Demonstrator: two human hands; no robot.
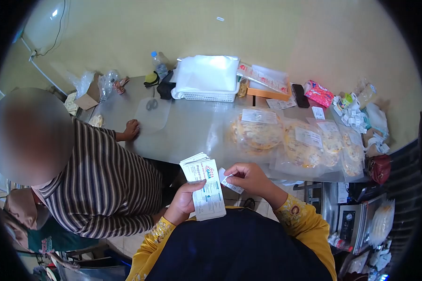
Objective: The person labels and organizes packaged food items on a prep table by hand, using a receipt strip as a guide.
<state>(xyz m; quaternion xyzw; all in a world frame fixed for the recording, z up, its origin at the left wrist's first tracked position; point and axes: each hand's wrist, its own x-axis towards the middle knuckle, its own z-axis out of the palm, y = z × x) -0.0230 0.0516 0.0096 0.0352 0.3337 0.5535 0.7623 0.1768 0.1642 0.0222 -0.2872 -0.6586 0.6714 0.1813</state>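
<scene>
My left hand (184, 198) is closed on a fanned stack of printed labels (209, 201), held upright in front of my dark apron. Right beside it, my right hand (248, 178) pinches a small white printed slip (232, 184) between thumb and fingers. Beyond my hands, on the metal table (192, 136), lie several round pizzas in clear bags; one bagged pizza (258, 129) has a white label on top, and another (304, 143) lies to its right.
A person in a striped top (112, 182) stands at my left, a hand (129, 130) on the table. Along the back are a white basket (208, 96), a water bottle (158, 63), a phone (300, 95), a pink packet (319, 93) and crumpled papers (354, 119). Scissors (151, 104) lie left.
</scene>
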